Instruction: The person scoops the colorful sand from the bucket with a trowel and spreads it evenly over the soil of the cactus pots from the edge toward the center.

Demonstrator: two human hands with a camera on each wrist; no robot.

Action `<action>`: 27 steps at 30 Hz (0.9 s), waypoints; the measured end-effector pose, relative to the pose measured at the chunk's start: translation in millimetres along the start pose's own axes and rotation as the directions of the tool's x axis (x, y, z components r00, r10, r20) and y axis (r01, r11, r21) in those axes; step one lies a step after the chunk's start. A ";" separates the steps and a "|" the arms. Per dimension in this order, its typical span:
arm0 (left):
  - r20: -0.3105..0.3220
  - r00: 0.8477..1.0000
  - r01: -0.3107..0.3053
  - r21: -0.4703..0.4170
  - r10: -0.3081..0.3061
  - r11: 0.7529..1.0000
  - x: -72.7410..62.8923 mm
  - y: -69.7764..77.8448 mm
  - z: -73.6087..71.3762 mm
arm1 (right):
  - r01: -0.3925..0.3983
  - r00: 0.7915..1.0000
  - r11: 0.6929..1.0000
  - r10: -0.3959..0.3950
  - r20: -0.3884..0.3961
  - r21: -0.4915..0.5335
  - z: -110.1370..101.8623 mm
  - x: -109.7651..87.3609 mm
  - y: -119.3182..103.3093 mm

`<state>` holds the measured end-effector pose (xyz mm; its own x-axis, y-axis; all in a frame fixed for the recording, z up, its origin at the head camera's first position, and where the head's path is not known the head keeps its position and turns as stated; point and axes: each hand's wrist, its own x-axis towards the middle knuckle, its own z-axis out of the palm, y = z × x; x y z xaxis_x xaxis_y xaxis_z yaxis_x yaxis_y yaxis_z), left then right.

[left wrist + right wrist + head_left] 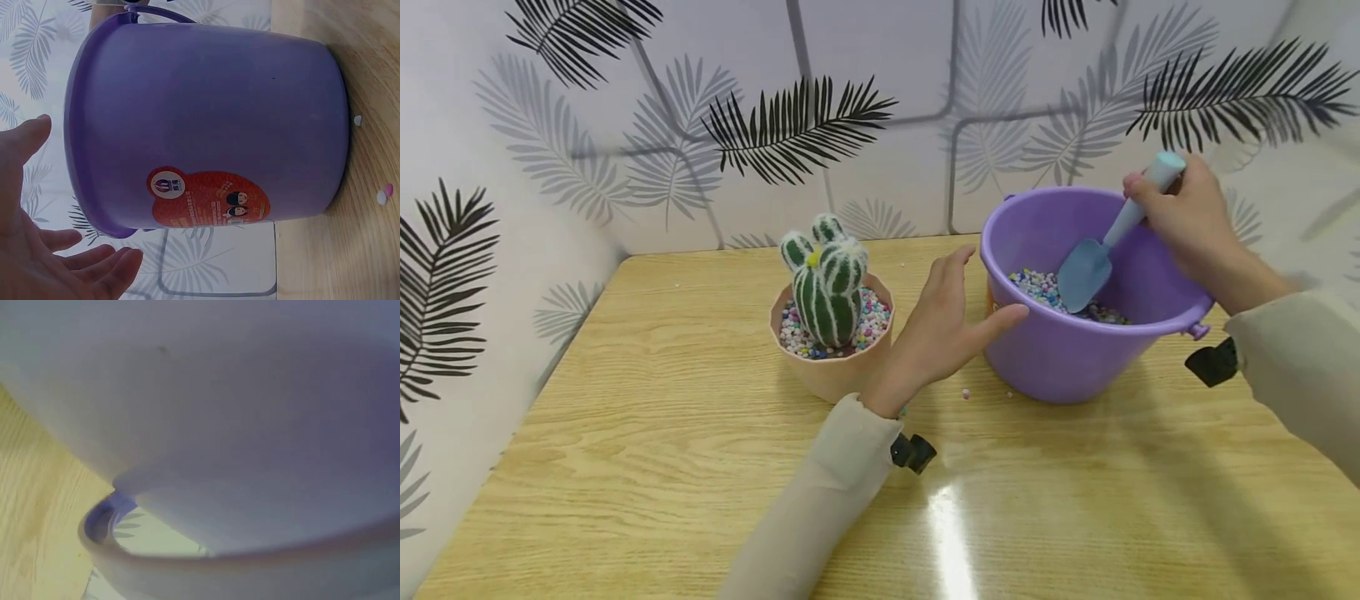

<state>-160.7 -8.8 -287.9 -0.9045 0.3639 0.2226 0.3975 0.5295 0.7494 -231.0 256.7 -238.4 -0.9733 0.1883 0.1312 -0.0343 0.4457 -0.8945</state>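
Note:
My right hand (1195, 212) grips the handle of a light-blue trowel (1086, 271). Its blade dips into a purple bucket (1052, 358), against small coloured pebbles (1037, 286) at the bottom. Between the bucket and a potted cactus, my left hand (936, 325) is held with fingers and thumb spread apart, holding nothing. In the left wrist view, that hand (56, 244) is beside the bucket's rim, apart from it. The right wrist view is filled by the bucket's wall (250, 437) and its curved handle (187, 569); the right hand is hidden there.
A green knitted cactus (827, 300) with white stripes stands in a peach pot (827, 379) topped with coloured pebbles. Loose pebbles (966, 394) lie on the wooden table (647, 433). Behind the table rises a leaf-patterned wall (895, 183).

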 end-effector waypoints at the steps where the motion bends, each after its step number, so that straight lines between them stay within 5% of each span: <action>1: -0.005 1.000 -0.003 -0.002 0.003 1.000 2.0 0.4 0.6 | 0.012 1.000 0.999 -0.012 -0.010 -0.051 -0.3 -0.9 0.3; 7: -0.005 0.999 -0.032 -0.033 0.032 0.999 11.6 1.3 4.4 | 0.055 0.995 0.971 -0.073 -0.069 -0.233 -2.5 -4.1 0.4; 17: 0.006 0.999 -0.052 -0.033 0.052 0.998 18.9 3.1 8.5 | 0.120 0.979 0.920 -0.172 -0.112 -0.372 -7.5 -7.9 -4.3; 27: 0.044 0.998 -0.048 -0.024 0.049 0.999 20.6 4.9 8.1 | 0.124 0.987 0.948 -0.148 -0.062 -0.292 4.4 -7.1 -5.2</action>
<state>-176.1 7.6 -284.7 -0.8762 0.4230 0.2311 0.4366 0.4933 0.7524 -224.9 249.2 -236.6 -0.9415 0.1739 0.2886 -0.0873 0.7015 -0.7073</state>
